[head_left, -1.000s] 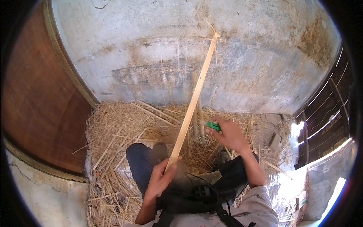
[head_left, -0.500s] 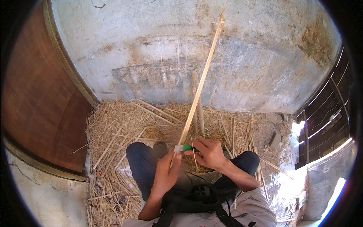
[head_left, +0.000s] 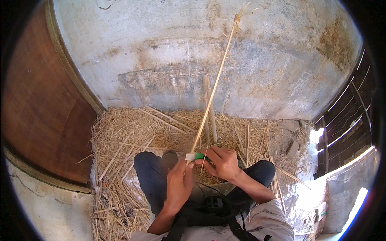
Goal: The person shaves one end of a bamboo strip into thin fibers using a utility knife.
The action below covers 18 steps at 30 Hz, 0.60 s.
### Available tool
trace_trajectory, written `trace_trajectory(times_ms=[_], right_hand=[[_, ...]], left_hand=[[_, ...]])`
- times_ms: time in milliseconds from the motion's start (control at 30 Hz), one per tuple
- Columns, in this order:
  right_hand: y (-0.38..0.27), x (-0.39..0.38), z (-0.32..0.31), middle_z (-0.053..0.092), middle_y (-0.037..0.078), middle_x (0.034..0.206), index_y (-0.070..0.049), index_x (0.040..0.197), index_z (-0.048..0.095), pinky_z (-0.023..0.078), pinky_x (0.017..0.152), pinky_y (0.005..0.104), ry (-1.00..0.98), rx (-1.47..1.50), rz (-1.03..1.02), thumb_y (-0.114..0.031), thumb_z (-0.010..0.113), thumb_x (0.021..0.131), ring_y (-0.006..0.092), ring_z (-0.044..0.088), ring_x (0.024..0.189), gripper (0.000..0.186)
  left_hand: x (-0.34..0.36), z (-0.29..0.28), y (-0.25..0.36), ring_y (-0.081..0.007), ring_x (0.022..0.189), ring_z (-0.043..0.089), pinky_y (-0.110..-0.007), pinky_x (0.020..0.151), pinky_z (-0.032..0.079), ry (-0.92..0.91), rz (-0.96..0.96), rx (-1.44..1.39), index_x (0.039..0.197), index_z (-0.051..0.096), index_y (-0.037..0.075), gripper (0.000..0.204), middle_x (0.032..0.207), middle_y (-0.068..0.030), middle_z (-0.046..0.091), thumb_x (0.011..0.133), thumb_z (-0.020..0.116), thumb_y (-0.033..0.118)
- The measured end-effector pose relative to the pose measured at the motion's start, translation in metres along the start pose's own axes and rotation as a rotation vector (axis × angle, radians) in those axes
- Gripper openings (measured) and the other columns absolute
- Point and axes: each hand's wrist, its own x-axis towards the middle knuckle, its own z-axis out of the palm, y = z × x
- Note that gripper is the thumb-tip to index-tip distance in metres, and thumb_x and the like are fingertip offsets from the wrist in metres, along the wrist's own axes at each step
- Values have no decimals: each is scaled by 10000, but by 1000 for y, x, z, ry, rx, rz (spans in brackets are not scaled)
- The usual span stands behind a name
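Head view looks down at a corner, where the largest thing is a whitish wall [head_left: 161,52], stained with brown and grey. At its left stands a smooth brown panel [head_left: 44,100] in a wooden frame. Below the wall, a thick layer of straw and shavings [head_left: 124,124] covers much of the floor, with longer loose slats lying across it at both sides. On the far right is a dark slatted panel [head_left: 345,116], and bright light comes through its gaps.

The person's bent legs [head_left: 146,168] are spread over the straw. Between them and the wall, a long pale strip [head_left: 217,80] slants upward, frayed at its far end; it passes in front of two upright sticks [head_left: 213,128], partly covering them. To the right, a greyish block [head_left: 292,149] lies near the straw.

Both hands are near each other, at the lower end of the strip. The left hand [head_left: 179,182] is closed on this end, with its thumb upward. The right hand [head_left: 224,162] is curled around a small green-handled tool [head_left: 199,156], whose pale flat part touches the strip beside the left thumb.
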Motion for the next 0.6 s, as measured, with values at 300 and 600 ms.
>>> trace_trajectory(times_ms=[300,600], right_hand=[[1,2,-5,691,80,827,-57,1106,782,546,572,397,33,-1,23,-285,920,878,283,686,643,351],[56,18,-37,709,148,823,-17,1110,782,536,615,416,162,-108,339,-155,836,969,322,692,661,205]], left_hand=[[-8,-5,6,-475,777,634,-475,717,514,-55,-105,-3,1238,673,-54,198,913,-277,646,1138,573,85],[-39,-5,-10,-473,797,681,-469,701,531,-151,-129,64,1280,692,-35,212,964,-299,677,1112,612,66]])
